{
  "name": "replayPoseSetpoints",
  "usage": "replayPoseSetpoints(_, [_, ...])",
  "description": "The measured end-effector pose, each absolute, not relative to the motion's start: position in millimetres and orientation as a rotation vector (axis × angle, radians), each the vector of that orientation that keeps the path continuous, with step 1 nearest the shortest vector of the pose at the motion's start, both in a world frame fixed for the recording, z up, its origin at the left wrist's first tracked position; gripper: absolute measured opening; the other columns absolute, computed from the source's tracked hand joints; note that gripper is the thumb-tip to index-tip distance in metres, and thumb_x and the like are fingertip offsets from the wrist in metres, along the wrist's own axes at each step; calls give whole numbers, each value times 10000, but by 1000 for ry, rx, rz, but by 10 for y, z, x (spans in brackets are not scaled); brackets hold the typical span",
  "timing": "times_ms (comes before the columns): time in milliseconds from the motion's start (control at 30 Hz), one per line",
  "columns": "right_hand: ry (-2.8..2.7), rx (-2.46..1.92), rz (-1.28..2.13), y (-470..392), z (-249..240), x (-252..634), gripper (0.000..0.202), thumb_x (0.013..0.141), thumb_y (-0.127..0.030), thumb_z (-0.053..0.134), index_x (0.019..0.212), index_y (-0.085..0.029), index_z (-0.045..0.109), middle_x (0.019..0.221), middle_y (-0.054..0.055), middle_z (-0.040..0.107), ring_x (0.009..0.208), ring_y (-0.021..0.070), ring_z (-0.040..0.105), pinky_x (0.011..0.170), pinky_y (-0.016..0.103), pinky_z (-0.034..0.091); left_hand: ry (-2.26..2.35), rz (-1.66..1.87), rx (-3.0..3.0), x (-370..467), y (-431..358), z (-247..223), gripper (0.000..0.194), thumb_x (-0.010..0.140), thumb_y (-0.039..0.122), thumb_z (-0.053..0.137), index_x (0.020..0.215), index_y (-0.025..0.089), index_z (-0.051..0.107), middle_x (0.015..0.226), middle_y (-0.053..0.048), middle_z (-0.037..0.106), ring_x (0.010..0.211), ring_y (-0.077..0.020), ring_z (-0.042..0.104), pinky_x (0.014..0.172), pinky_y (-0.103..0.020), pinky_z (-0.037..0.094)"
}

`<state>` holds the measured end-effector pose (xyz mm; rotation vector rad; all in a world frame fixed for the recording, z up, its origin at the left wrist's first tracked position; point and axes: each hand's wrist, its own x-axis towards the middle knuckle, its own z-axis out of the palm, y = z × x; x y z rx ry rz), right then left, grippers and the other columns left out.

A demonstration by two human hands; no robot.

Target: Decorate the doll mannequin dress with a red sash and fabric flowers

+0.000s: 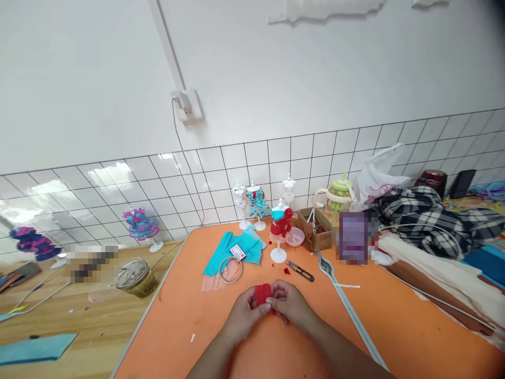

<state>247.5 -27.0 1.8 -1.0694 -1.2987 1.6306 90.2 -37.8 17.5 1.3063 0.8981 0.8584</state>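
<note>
A small folded piece of red fabric (262, 293) is pinched between my two hands above the orange table. My left hand (245, 310) grips its left side, thumb in front. On the right side, my right hand (289, 302) closes its thumb and fingers on the same cloth. Just beyond stands a miniature dress form (278, 255) wearing a red and blue outfit with a red flower. Black thread snips (300, 270) lie to its right, near red scraps (286, 271). To the left, a metal ring (220, 271) rests over blue fabric (215, 258) and pale pink fabric.
Several more small dress forms (258, 225) stand by the tiled wall. A cardboard box (321, 241), pink dish (294, 238) and green cup (340, 197) are at the back. A plaid cloth (426, 210) and fabric strips lie right. A lidded container (136, 276) sits on the left wooden table.
</note>
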Motion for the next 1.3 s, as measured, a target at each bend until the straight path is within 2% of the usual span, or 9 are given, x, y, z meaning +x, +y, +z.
replayPoseSetpoints(100, [-1302, -1060, 1646, -264, 26, 2526, 338, 674, -454, 654, 823, -178, 528, 614, -55, 512, 450, 65, 448, 327, 147, 300, 967, 895, 1206, 912, -354, 102, 467, 690, 497, 689, 982, 133, 667, 878, -96, 703, 818, -232, 652, 757, -350, 501])
replayPoseSetpoints(233, [-1285, -1093, 1608, -218, 23, 2597, 315, 685, -454, 643, 769, -172, 532, 632, -46, 494, 446, 55, 410, 332, 153, 276, 1055, 970, 1090, 832, -314, 43, 433, 717, 498, 660, 988, 159, 665, 911, -80, 703, 841, -225, 648, 745, -341, 504])
replayPoseSetpoints(400, [-1249, -1110, 1469, -179, -42, 2611, 386, 709, -433, 634, 1000, -190, 555, 916, 40, 577, 603, 104, 518, 377, 178, 341, 963, 912, 1008, 826, -346, 45, 383, 738, 462, 654, 998, 181, 664, 970, -106, 687, 896, -237, 638, 802, -373, 493])
replayPoseSetpoints(533, [-1271, -1118, 1362, -163, -55, 2642, 274, 675, -390, 682, 817, -170, 599, 763, 24, 600, 667, 135, 548, 541, 231, 448, 997, 940, 1006, 845, -338, -1, 248, 741, 361, 637, 900, 172, 658, 867, -77, 675, 792, -200, 621, 738, -341, 492])
replayPoseSetpoints(600, [-1101, -1137, 1278, -96, -14, 2701, 281, 707, -416, 650, 861, -187, 595, 792, 24, 606, 666, 138, 552, 525, 234, 451, 1067, 1035, 1042, 823, -307, -30, 145, 730, 294, 598, 791, 167, 634, 743, -36, 639, 683, -160, 579, 653, -286, 468])
replayPoseSetpoints(700, [-717, -1060, 1383, 99, 89, 2807, 288, 789, -448, 548, 961, -219, 565, 907, 45, 627, 688, 146, 591, 511, 251, 480, 1139, 1129, 1151, 777, -259, -43, 97, 689, 219, 508, 664, 164, 584, 623, -3, 565, 578, -130, 499, 570, -245, 402])
replayPoseSetpoints(867, [-475, -779, 1672, 426, 197, 2837, 268, 822, -461, 540, 968, -237, 565, 1070, 39, 624, 687, 100, 603, 499, 209, 468, 1197, 1100, 1175, 780, -226, -19, 123, 656, 196, 441, 659, 162, 559, 630, -6, 564, 570, -132, 492, 561, -242, 374])
replayPoseSetpoints(1033, [-406, -646, 1692, 575, 158, 2744, 233, 822, -464, 553, 905, -246, 543, 982, -6, 630, 573, 59, 527, 391, 147, 345, 1211, 1090, 1207, 808, -229, -39, 107, 658, 178, 435, 658, 165, 542, 609, 6, 561, 562, -127, 479, 559, -235, 367])
replayPoseSetpoints(1300, [-317, -559, 1699, 726, 185, 2617, 278, 753, -419, 670, 756, -215, 481, 644, -70, 513, 406, 29, 331, 346, 138, 259, 1207, 1075, 1214, 830, -233, -72, 102, 647, 169, 424, 651, 169, 526, 561, 10, 566, 518, -131, 491, 536, -242, 375])
